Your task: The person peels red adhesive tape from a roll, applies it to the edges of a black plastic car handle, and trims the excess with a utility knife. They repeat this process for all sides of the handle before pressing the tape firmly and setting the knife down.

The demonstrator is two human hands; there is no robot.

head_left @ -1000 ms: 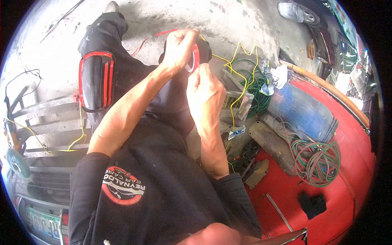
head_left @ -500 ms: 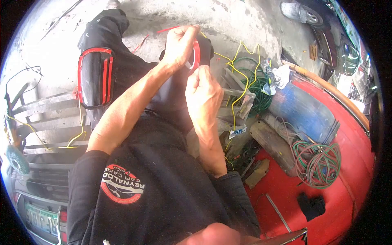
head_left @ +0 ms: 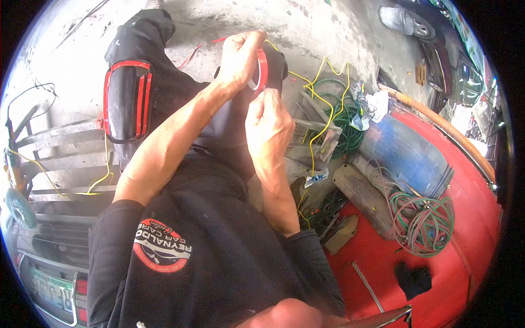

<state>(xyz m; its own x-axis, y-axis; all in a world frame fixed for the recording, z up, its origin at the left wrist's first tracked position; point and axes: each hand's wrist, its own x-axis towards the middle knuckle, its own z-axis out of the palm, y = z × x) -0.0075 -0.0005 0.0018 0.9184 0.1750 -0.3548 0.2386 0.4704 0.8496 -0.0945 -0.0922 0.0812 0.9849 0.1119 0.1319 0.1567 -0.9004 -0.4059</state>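
A roll of red tape (head_left: 263,66) hangs between my two hands at the upper middle. My left hand (head_left: 239,57) is closed on the roll's left side and top. Below the roll, my right hand (head_left: 269,117) is pinched at the roll's lower edge; what lies between its fingertips is too small to make out. On my left thigh rests a black curved part (head_left: 124,104) edged with red tape strips, with more red strips along its right side.
A wooden slatted bench (head_left: 60,136) is under me. Yellow cord (head_left: 322,98), a green hose coil (head_left: 350,128), a blue container (head_left: 407,150) and a thin hose bundle (head_left: 424,224) on a red panel (head_left: 377,273) are at right. A grey car (head_left: 49,257) stands lower left.
Both hands stay at the tape roll, with my right hand slightly further left and the roll turned a little. The whole view has shifted slightly.
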